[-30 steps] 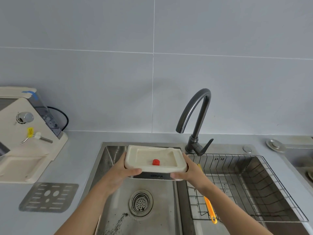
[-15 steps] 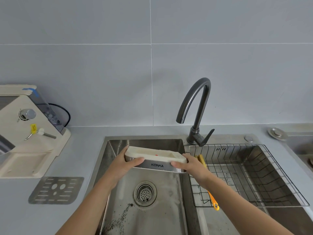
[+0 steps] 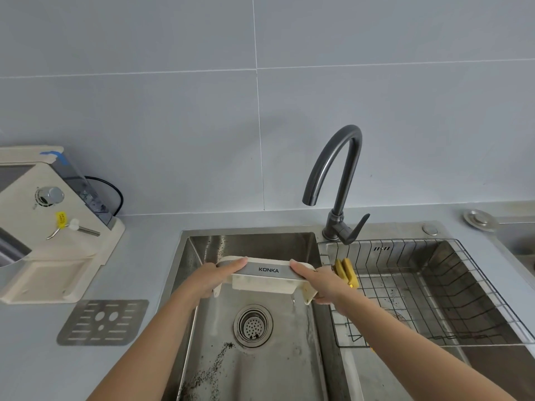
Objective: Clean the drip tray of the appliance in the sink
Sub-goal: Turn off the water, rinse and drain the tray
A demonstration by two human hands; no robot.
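Note:
The cream drip tray (image 3: 266,282) with a grey KONKA front strip hangs above the left sink basin (image 3: 254,244), tipped away from me so its underside faces me. My left hand (image 3: 211,277) grips its left end and my right hand (image 3: 321,285) grips its right end. Its inside is hidden from me. The cream appliance (image 3: 49,227) stands on the counter at the left, its tray slot bare. The tray's metal grille (image 3: 101,322) lies flat on the counter in front of the appliance.
A dark curved faucet (image 3: 335,180) stands behind the sink divider. The drain strainer (image 3: 253,325) sits below the tray, with dark grit on the basin floor. A wire rack (image 3: 434,290) fills the right basin. A yellow brush (image 3: 346,270) lies at its left edge.
The tray has been lowered into the basin and tipped away from me, from open side up to underside showing. The red float inside is no longer visible.

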